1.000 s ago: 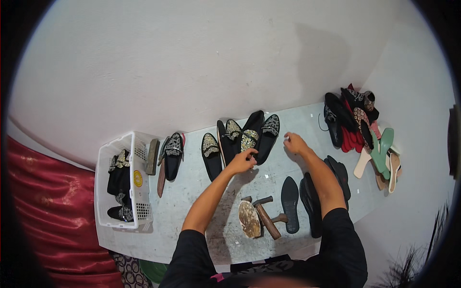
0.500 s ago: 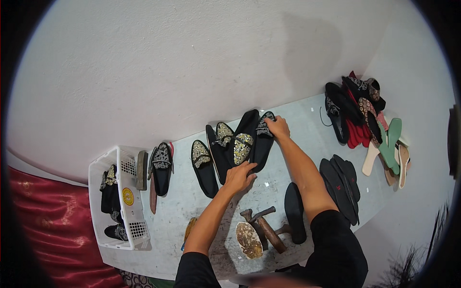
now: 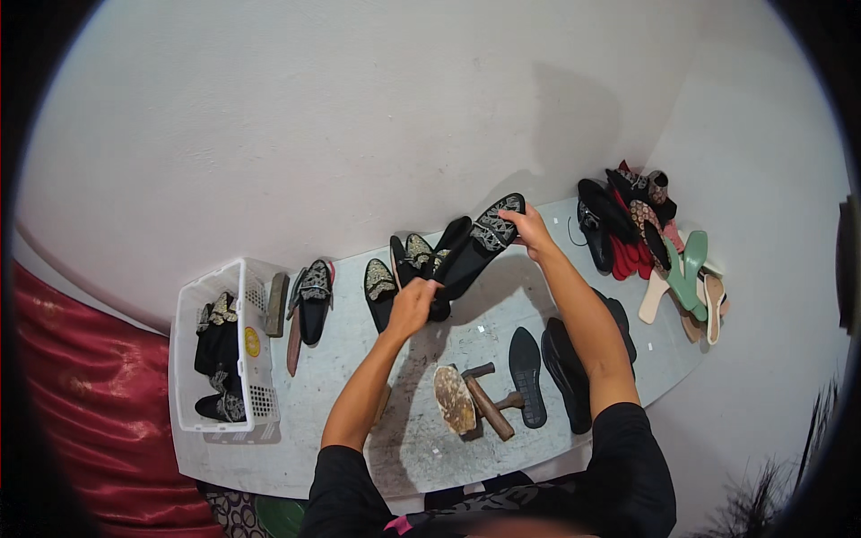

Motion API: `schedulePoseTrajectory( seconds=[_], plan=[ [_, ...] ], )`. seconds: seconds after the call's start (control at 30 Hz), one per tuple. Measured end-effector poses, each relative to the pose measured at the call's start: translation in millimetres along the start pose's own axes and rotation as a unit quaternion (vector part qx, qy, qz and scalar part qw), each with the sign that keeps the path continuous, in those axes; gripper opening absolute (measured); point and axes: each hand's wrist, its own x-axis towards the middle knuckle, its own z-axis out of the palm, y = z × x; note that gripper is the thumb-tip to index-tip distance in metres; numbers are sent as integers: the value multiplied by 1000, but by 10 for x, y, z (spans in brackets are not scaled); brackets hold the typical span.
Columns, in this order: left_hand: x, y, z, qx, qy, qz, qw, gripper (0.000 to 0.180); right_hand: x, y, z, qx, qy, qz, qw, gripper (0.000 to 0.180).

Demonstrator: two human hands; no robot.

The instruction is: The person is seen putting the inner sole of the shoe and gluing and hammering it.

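My right hand grips the toe end of a black slip-on shoe with a silver-patterned, strapped upper. The shoe is raised and tilted, toe up to the right. My left hand has its fingers closed at the shoe's heel end; the exact grip is partly hidden. Beneath and beside it stand black shoes with gold glittery uppers, partly covered by the raised shoe and my left hand. Another gold-topped shoe is at the left of this group.
A white plastic basket holding shoes stands at left, near a grey block and a silver-patterned shoe. Nearer lie a hammer, a worn pale slab and black soles. Shoes and green insoles pile up at right.
The silver-patterned shoe has been lifted off the table and tilted, with my right hand at its toe. My left hand has closed at its heel end. The whole view has shifted slightly.
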Motion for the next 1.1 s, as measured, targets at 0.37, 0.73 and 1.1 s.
schedulePoseTrajectory(
  seconds=[0.37,0.73,1.1],
  plan=[
    [-301,491,-1223,78,221,93,968,24,-1596,-490,469,-33,-190,-19,981,45],
    [-1044,1710,-1558,156,226,264,925,41,-2536,197,1037,43,-181,1,983,41],
    [-1349,1995,-1551,224,45,303,925,68,-2866,6,981,-175,-163,-145,960,54]
  ],
)
